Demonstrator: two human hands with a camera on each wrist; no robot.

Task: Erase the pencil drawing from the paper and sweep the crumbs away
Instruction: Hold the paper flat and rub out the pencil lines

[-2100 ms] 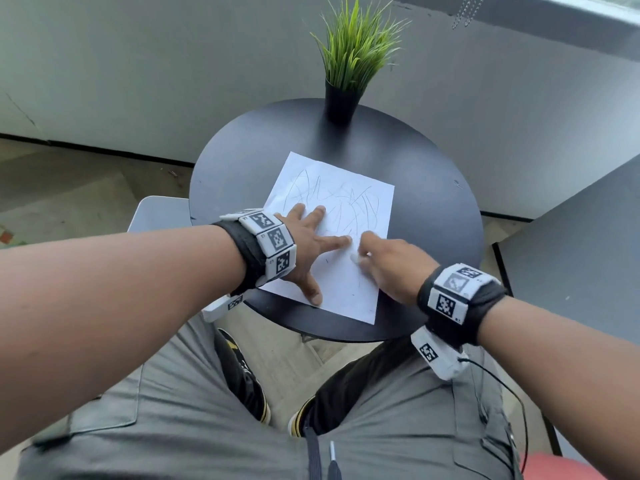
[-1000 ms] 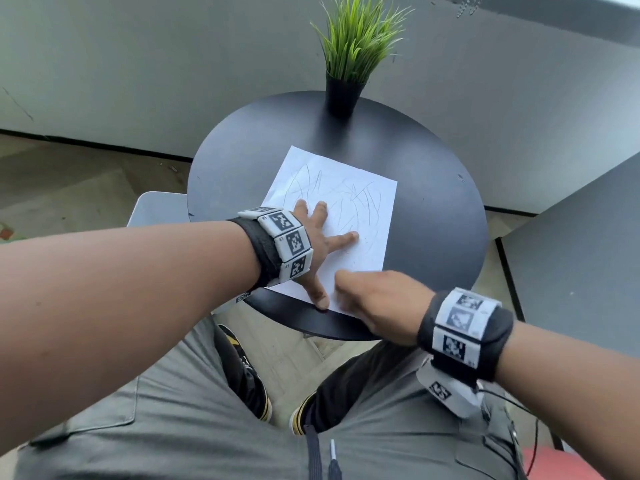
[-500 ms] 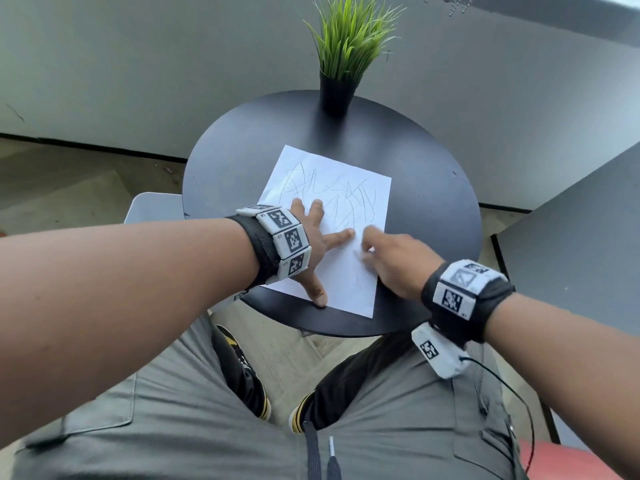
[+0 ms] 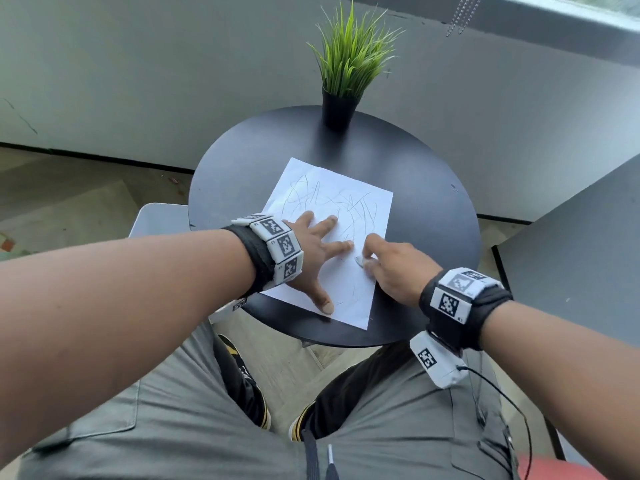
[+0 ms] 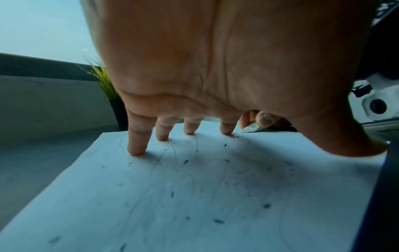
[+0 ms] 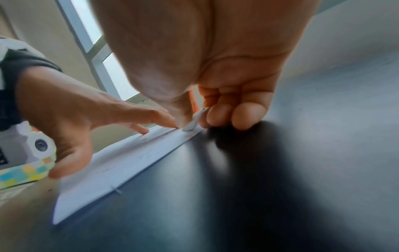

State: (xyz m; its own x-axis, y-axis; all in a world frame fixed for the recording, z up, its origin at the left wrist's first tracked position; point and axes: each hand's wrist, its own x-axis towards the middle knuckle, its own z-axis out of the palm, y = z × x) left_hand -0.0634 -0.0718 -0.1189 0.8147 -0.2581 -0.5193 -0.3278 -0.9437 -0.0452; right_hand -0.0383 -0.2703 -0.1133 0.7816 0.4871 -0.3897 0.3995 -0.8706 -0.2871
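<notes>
A white sheet of paper (image 4: 346, 206) with pencil scribbles lies on the round black table (image 4: 433, 216). My left hand (image 4: 317, 252) presses flat on the sheet's left half, fingers spread and straight. My right hand (image 4: 391, 268) pinches a small white eraser (image 4: 360, 261) between thumb and fingers and holds it against the paper near its right edge. In the left wrist view dark eraser crumbs (image 5: 218, 221) are scattered over the paper (image 5: 194, 196), and the eraser (image 5: 251, 128) shows beyond the fingertips (image 5: 136, 151). The right wrist view shows the eraser (image 6: 192, 125) touching the sheet's edge (image 6: 129, 163).
A black pot with a green grass plant (image 4: 341, 95) stands at the table's far edge. A second dark table (image 4: 581, 258) is at the right. A white seat (image 4: 156, 220) is left of the table. My legs and shoes are below the near edge.
My right hand rubbed the eraser back toward the near edge, then forward again to the middle of the right side. The left hand stayed pressed on the paper.
</notes>
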